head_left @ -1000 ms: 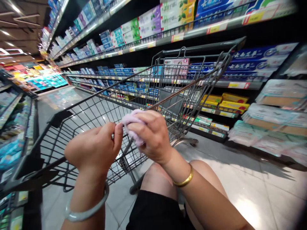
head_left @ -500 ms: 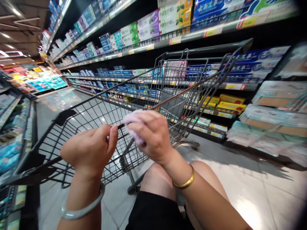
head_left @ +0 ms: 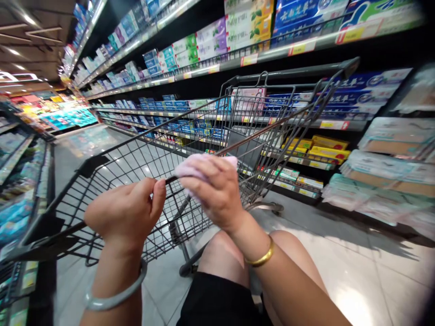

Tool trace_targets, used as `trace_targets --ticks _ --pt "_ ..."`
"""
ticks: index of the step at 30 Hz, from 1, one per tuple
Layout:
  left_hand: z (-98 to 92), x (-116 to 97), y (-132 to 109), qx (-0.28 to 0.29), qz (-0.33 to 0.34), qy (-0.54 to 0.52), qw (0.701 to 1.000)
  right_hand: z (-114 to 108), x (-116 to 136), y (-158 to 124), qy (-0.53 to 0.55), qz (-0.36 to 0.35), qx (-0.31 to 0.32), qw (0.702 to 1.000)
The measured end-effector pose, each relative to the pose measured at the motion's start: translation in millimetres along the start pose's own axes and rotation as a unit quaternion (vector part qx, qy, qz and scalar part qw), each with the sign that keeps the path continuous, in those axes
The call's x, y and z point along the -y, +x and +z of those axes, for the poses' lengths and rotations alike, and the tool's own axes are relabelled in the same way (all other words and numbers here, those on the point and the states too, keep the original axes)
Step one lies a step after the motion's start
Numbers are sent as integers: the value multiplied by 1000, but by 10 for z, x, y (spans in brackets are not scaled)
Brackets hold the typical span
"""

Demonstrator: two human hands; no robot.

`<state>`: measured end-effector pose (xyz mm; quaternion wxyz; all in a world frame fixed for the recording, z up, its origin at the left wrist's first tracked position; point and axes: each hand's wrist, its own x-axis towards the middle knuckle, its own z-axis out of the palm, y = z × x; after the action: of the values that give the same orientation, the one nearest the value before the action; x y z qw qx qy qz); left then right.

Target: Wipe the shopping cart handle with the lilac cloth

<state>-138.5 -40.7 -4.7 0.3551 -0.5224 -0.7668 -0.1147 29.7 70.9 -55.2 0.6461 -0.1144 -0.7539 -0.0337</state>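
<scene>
A wire shopping cart (head_left: 136,140) with a grey handle stands across the aisle in front of my knees. My left hand (head_left: 125,208) is wrapped round its near top rim, left of the middle. Just to the right, my right hand (head_left: 212,190) grips a pale purple cloth (head_left: 195,165) that is folded over the same rim. The cloth bunches above my fingers and shows on both sides of them. Part of the rim is hidden under the cloth and my right hand. The two hands are a short gap apart.
Shelves of boxed goods (head_left: 210,40) run along the right side behind the cart. Plastic-wrapped packs (head_left: 394,163) are stacked low at the right. Another shelf (head_left: 20,181) lines the left. The tiled floor (head_left: 353,262) stretches beneath the cart.
The cloth has shifted in my right hand, and more of it shows over the top of the fingers. My left hand keeps its place on the rim.
</scene>
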Motion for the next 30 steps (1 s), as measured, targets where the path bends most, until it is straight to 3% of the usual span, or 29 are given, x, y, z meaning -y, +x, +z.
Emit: trace_targets --ticks 4,6,12,14,16,19,21,26,28,30 --pt "32 -1 -2 -16 22 13 1000 -59 -206 -50 -22 141 -105 984" --pt "60 15 -10 -26 33 16 999 -15 -190 -138 -27 165 -95 981" --pt "98 102 -15 -19 31 5 999 297 194 -600 49 39 140 988" --pt "108 134 -7 -20 28 4 999 314 176 -657 50 2 176 983" --pt "132 164 3 -30 35 4 999 257 54 -627 25 3 150 988" --pt "195 199 21 -70 47 -7 996 149 -131 -539 -27 58 44 997" --pt "243 219 33 -103 52 -19 993 162 -129 -554 -46 70 15 996" --pt "328 331 60 -141 70 -33 987 416 133 -788 -41 -58 107 992" --pt "344 396 76 -137 70 -37 987 427 111 -788 -46 -62 105 991" --pt "338 435 100 -130 67 -48 988 357 -3 -724 -54 -20 76 995"
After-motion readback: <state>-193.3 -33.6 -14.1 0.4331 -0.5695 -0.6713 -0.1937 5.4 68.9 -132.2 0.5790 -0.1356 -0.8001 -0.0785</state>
